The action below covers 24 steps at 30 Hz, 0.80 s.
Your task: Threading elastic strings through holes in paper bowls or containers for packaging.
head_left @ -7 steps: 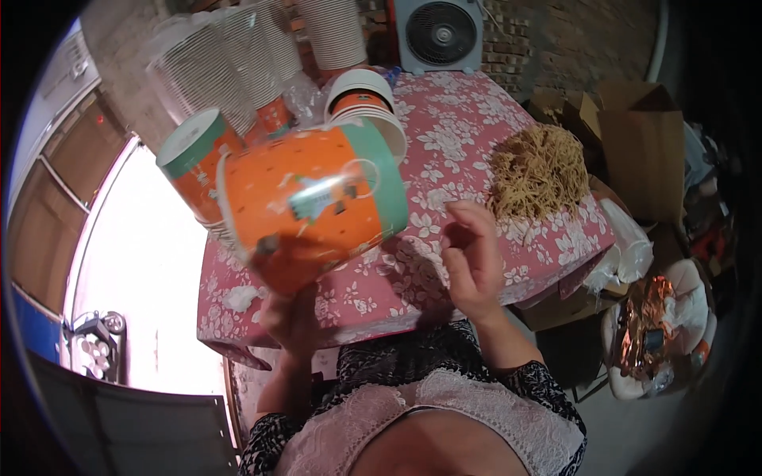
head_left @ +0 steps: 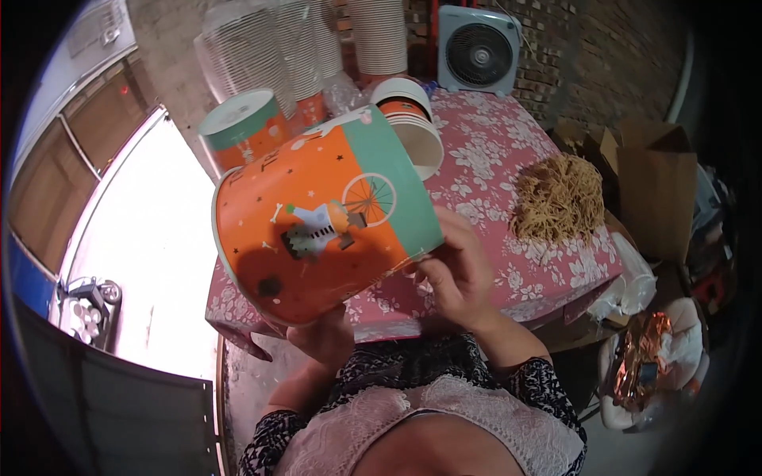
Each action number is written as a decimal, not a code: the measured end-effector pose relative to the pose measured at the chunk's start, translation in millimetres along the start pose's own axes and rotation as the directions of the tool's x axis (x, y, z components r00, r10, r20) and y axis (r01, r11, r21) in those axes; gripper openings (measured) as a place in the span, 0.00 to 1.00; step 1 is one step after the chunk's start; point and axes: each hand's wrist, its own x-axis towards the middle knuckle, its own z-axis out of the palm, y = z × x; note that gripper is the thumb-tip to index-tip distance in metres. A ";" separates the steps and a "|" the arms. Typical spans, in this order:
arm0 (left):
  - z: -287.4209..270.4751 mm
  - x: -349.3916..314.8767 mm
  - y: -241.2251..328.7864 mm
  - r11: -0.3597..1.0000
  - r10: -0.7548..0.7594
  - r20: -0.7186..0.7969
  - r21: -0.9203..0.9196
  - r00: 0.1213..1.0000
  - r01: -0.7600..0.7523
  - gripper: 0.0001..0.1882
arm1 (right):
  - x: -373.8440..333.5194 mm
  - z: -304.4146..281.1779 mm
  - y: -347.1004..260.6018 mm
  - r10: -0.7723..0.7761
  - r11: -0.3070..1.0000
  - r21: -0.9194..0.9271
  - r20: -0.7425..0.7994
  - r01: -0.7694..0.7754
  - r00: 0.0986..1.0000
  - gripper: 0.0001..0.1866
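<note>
A large orange paper bucket (head_left: 309, 214) with a green band and a printed cartoon figure is tilted on its side in front of me, above the table. Its rimmed end points left and its green end right. My left hand (head_left: 325, 337) holds it from below near the rimmed end, the fingers partly hidden by the bucket. At the green end, my right hand (head_left: 460, 274) grips the lower edge, thumb in front and fingers curled round the end. Behind it stands another orange and green bucket (head_left: 246, 119), bottom up. Several nested buckets (head_left: 417, 143) lie beside it.
A pink floral cloth covers the table (head_left: 476, 151). A heap of tan string-like strands (head_left: 559, 198) lies on its right. Tall stacks of white-rimmed buckets (head_left: 381, 40) and a box fan (head_left: 479, 51) stand at the back. Cardboard boxes (head_left: 647, 186) crowd the right side.
My right hand has moved left onto the bucket's green end. The bucket has turned, bringing its cartoon figure lower and more into view. The whole view has shifted slightly.
</note>
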 end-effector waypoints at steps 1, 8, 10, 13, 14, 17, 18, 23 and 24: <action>9.4 8.4 11.3 0.956 0.053 -0.009 -0.290 0.999 -0.053 0.23 | 4.4 3.0 0.3 -0.014 1.000 0.012 -0.013 0.015 1.000 0.18; -16.7 17.7 -2.4 0.802 0.093 -0.054 -0.588 0.994 -0.107 0.23 | 53.2 27.3 -16.6 -0.147 0.988 0.049 0.085 0.144 0.985 0.09; -27.3 27.9 2.0 0.764 0.369 0.194 -0.620 0.909 -0.178 0.28 | 76.8 40.4 -26.8 -0.181 0.981 0.093 0.110 0.171 0.977 0.10; -7.4 26.6 14.5 0.952 0.277 -0.016 0.137 0.961 -0.272 0.33 | 134.4 44.2 -28.5 -0.418 0.898 -0.053 0.210 0.437 0.884 0.09; -6.3 23.1 20.3 0.960 0.259 -0.048 0.122 0.965 -0.252 0.36 | 148.6 51.2 -36.4 -0.361 0.929 -0.006 0.217 0.371 0.907 0.09; 4.4 18.9 15.1 0.924 0.381 -0.157 0.089 0.911 -0.371 0.32 | 197.8 72.7 -41.4 -0.476 0.876 0.057 0.268 0.479 0.838 0.08; -5.8 13.1 18.2 0.929 0.335 -0.018 0.173 0.942 -0.327 0.29 | 212.0 80.6 -44.4 -0.506 0.861 0.121 0.304 0.494 0.807 0.07; -12.7 4.4 21.6 0.984 0.109 0.186 0.119 0.977 -0.132 0.14 | 273.0 105.2 -59.5 -0.748 0.522 -0.042 0.459 0.852 0.480 0.06; -9.4 7.1 21.5 0.975 0.150 0.187 0.137 0.971 -0.177 0.12 | 284.2 108.0 -55.7 -0.836 0.289 -0.037 0.477 0.957 0.271 0.06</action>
